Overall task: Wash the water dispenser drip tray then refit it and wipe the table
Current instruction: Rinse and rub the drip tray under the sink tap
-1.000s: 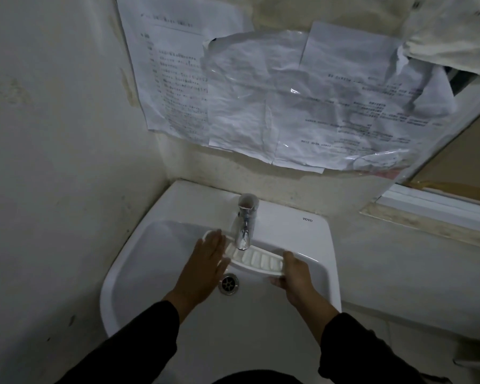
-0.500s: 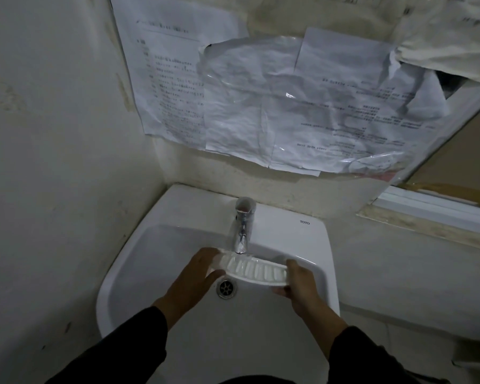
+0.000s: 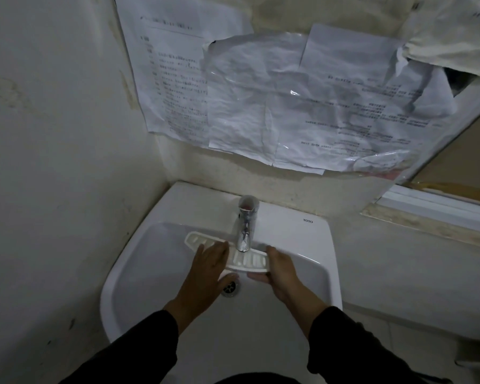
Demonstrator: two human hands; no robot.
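The white slotted drip tray (image 3: pixel 247 260) lies across the basin under the chrome tap (image 3: pixel 245 230), inside the white sink (image 3: pixel 139 261). My right hand (image 3: pixel 281 268) grips the tray's right end, thumb on top and fingers beneath. My left hand (image 3: pixel 208 268) lies flat on the tray's middle with straight fingers, covering part of it. The tray's left end (image 3: pixel 197 239) sticks out past my left hand toward the basin's back left. I cannot tell whether water runs from the tap.
The drain (image 3: pixel 229 288) sits below the tray between my hands. A wall stands close on the left. Crumpled papers (image 3: pixel 288 106) under plastic hang on the back wall above the sink. A ledge (image 3: pixel 427 214) runs at the right.
The tray has shifted left and back under the tap. My left hand moved from the tray's left end onto its top, fingers now flat. My right hand kept its hold.
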